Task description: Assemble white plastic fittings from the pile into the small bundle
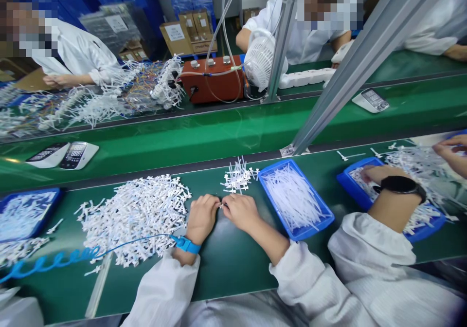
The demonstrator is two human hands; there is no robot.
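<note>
We see a tiny white plastic piece (221, 204) pinched between both hands' fingertips, just above the green surface (233, 263).

parts heap (134, 217) left of hands, tray (295, 198) right

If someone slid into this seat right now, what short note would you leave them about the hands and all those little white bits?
Left hand and right hand: fingertips together, pinching one small white plastic piece between them on the green mat.
Big loose pile of white pieces: left of the hands.
Small stack of pieces: just beyond the hands.
Blue tray of thin white tubes: right of them.
Done or left: cannot tell from this view.
</note>
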